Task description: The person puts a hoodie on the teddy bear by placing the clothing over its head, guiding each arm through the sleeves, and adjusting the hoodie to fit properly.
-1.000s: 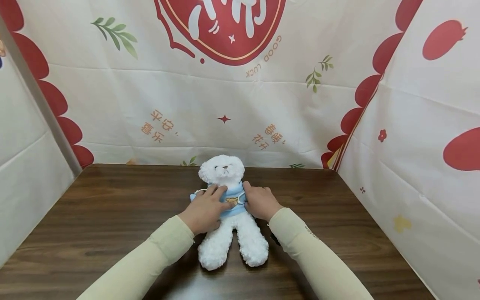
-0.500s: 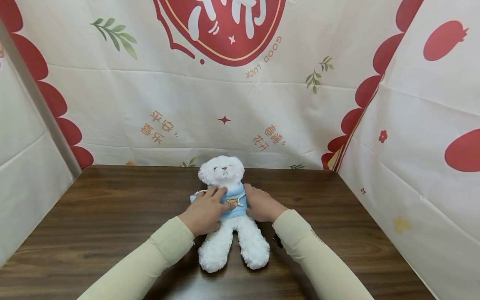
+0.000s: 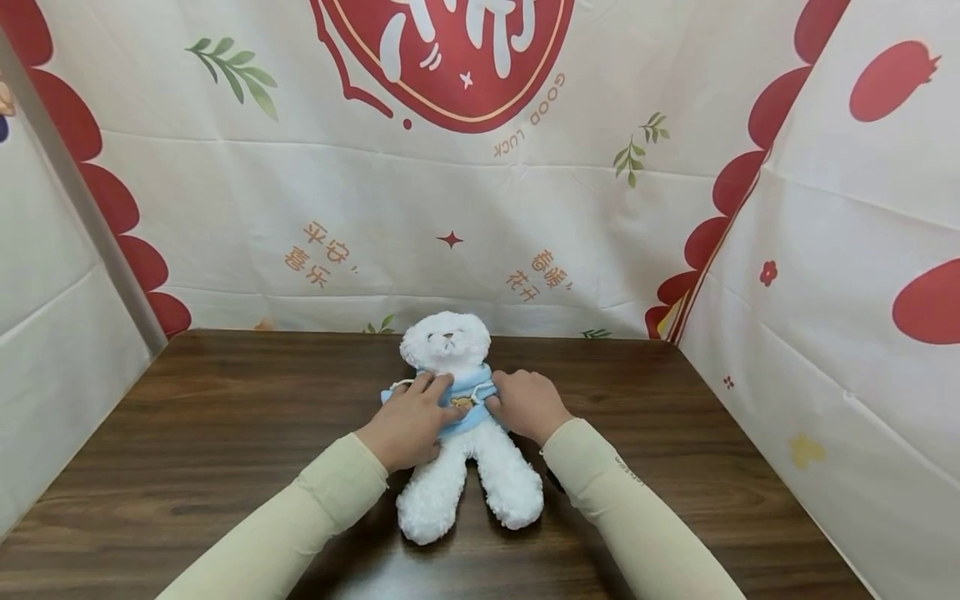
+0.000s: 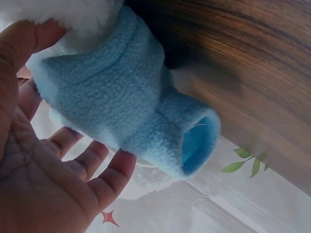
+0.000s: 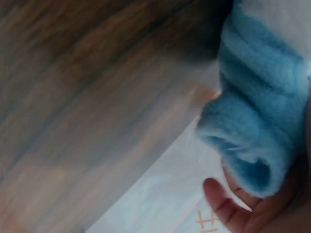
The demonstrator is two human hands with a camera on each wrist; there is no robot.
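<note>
A white plush teddy bear point(image 3: 438, 496) lies face up on the table, its legs toward me. It wears a light blue fleece top point(image 3: 472, 383) with a small bear picture and white cord on the front. My left hand point(image 3: 408, 427) rests across the left side of the top, fingers spread. In the left wrist view the sleeve point(image 4: 170, 131) beyond those fingertips has a hollow cuff. My right hand point(image 3: 534, 407) pinches the right side of the top. Another hollow sleeve point(image 5: 243, 141) shows in the right wrist view, fingers behind it. Neither arm of the bear is visible.
The dark wooden table point(image 3: 225, 417) extends on both sides of the bear. Its back edge meets a white printed cloth point(image 3: 390, 200), near the bear's head. Another cloth panel point(image 3: 825, 333) hangs along the right side, and one point(image 3: 60, 333) along the left.
My right hand has drawn the right side of the top slightly outward, to the right. The bear's right-side leg has swung a little outward. My left hand stays in place.
</note>
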